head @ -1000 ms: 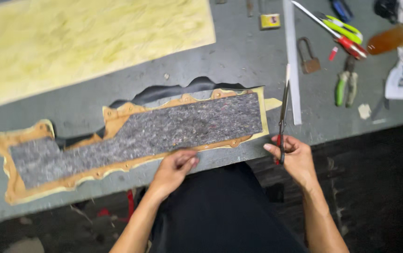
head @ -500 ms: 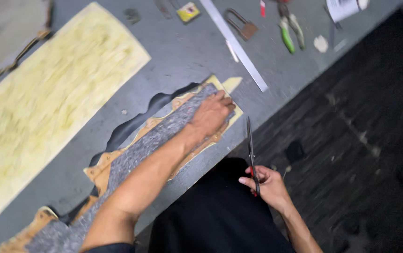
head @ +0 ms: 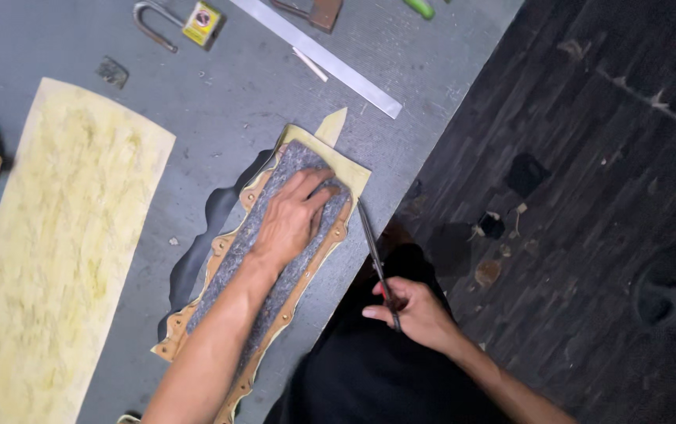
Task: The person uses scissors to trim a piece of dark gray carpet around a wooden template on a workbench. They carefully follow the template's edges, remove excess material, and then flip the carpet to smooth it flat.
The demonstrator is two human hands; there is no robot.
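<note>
Centre frame, the left hand [head: 294, 220] lies flat, fingers spread, on the grey felt panel [head: 275, 235]. The right hand [head: 416, 310] clenches scissors [head: 375, 263] at its uncut tan border.

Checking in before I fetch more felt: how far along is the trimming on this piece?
Grey felt already lies on the tan backing. The left hand presses it flat; the right hand holds scissors at the edge. The yellowish margin around the felt looks untrimmed.
</note>
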